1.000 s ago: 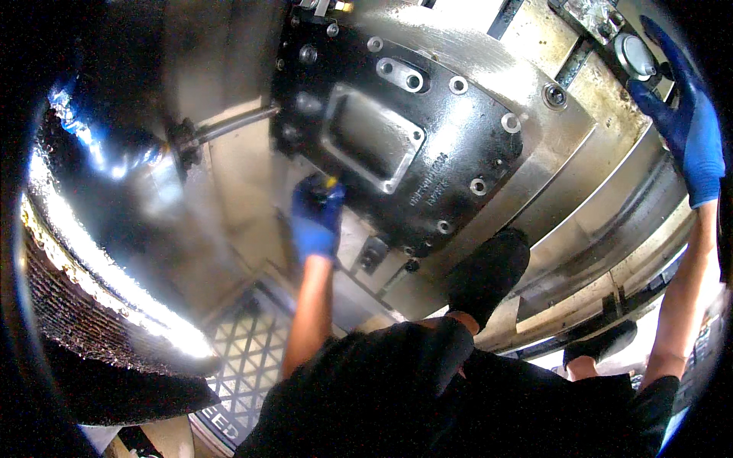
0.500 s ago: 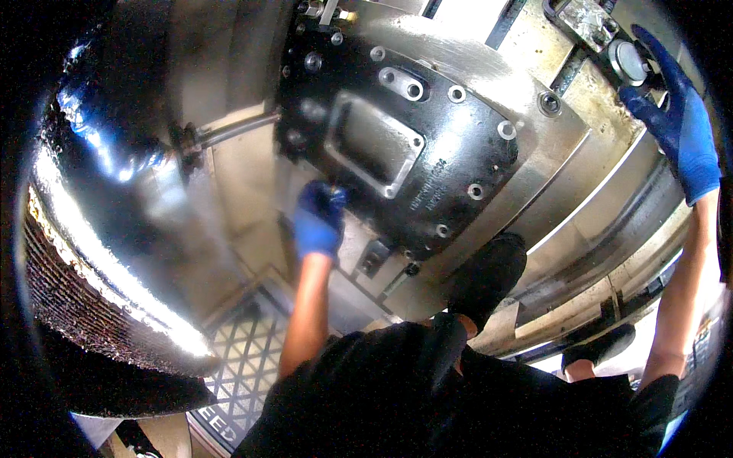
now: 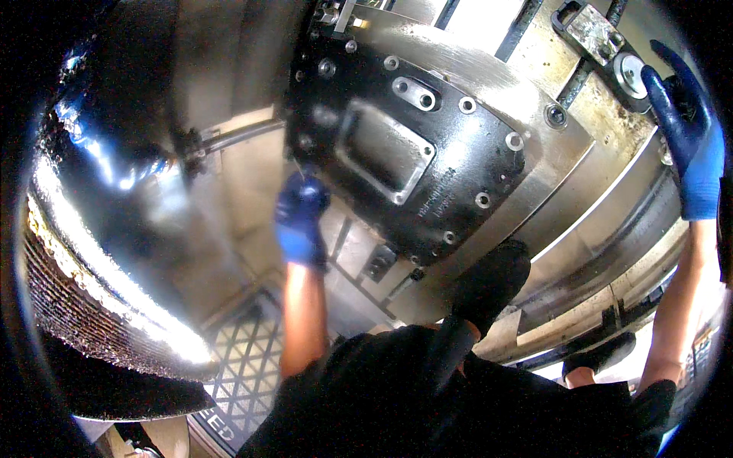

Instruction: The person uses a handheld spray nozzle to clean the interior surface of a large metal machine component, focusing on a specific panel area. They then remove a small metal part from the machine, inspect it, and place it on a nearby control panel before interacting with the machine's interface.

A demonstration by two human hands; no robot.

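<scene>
My left hand [image 3: 302, 217], in a blue glove, is closed beside the lower left edge of a black metal plate [image 3: 466, 149]. A short thin sliver shows above its fingers, but what it holds is too small to name. The plate has a rectangular recess, a slotted piece with two holes and several round holes along its border. At the far right my right hand [image 3: 691, 145], also gloved in blue, has its thumb and fingers apart. It is next to a round silver disc [image 3: 629, 75] on a metal bracket [image 3: 592, 34], and no held thing shows in it.
The black plate lies on a bright metal fixture [image 3: 561, 149] above a slotted machine table [image 3: 527, 57]. A large shiny curved metal part [image 3: 122, 267] fills the left side. A patterned step mat [image 3: 244, 351] is at lower left; my black shoe [image 3: 492, 278] stands by the fixture.
My left hand has shifted slightly left and down from the plate edge. My right hand sits a little lower, its fingers more curled, and the plate appears shifted slightly right and down in view.
</scene>
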